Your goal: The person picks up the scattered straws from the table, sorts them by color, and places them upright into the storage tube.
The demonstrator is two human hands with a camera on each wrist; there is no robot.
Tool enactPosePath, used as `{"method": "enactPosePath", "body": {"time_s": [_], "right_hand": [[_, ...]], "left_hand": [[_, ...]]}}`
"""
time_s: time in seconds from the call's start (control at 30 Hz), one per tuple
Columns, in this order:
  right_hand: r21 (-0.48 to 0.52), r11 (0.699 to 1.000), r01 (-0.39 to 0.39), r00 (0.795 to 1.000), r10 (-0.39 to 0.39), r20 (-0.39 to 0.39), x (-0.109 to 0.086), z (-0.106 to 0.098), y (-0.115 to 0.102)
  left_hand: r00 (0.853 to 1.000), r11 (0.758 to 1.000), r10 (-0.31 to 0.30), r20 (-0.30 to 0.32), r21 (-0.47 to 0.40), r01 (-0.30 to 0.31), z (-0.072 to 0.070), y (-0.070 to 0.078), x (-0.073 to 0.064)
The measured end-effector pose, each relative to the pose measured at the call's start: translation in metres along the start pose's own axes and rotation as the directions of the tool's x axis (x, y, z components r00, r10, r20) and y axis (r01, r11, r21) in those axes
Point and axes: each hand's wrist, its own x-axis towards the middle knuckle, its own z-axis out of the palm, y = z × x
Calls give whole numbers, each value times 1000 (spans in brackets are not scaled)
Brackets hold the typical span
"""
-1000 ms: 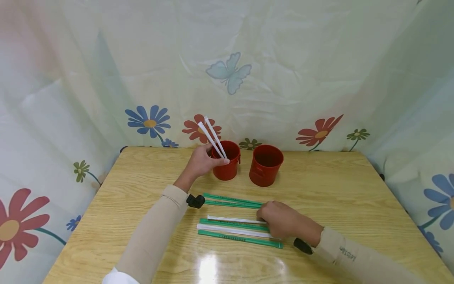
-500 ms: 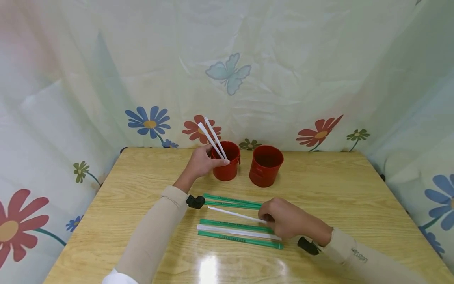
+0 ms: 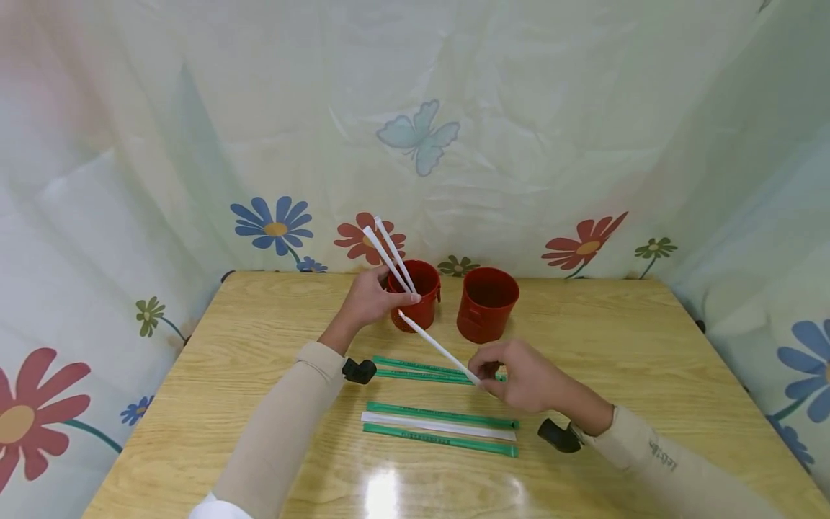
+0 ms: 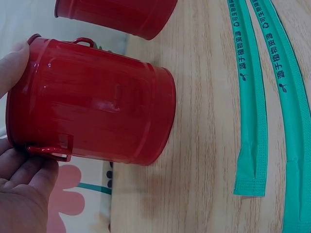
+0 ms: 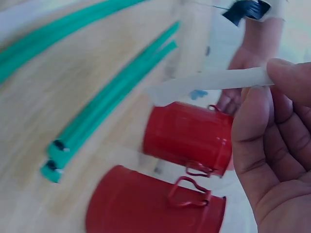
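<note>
Fingers [image 5: 251,116] pinch white straw [image 5: 214,81], 1 end hidden

The buckets [image 4: 107,102] look like glossy metal, the straw wrappers [image 4: 253,121] like matt paper. The surface [image 3: 596,331] looks like shiny wood.

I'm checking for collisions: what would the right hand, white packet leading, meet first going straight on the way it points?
Probably the red bucket the left hand grips: the white packet points that way. Depth is unclear, so that hand could come first.
</note>
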Motion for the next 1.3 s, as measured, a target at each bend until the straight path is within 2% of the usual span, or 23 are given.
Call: {"method": "enactPosePath", "body": {"time_s": [0.1,0.23,0.43,0.63,0.83,1.0,1.2,1.3], "right_hand": [[29,999,33,997,-31,-75,7,-2,1],[72,996,46,988,-35,-148,20,-7,0],[107,994,4,981,17,-195,40,-18,-11],[115,993,17,960,16,-278,68,-26,-15],[114,993,-32,949,66,-309,99,-29,-16],[115,989,-94,932,128,-340,124,-29,-10],[101,990,-94,910,126,-394,148,-28,0],[76,991,-109,906,131,-402,156,-24,6]], "left_hand": [[1000,1000,10,-2,-16,-10,1,-1,0],[1000,999,10,-2,-34,-10,1,-3,1],[1000,1000,10,4,-20,-10,-1,-3,3],[1000,999,25,10,-23,-24,-1,-2,3],[1000,999,15,12,-52,-14,0,-2,1],[1000,999,13,5,-37,-13,2,-2,0],[1000,999,5,-14,-39,-5,3,-1,0],[1000,999,4,-19,-49,-4,3,-1,0]]}}
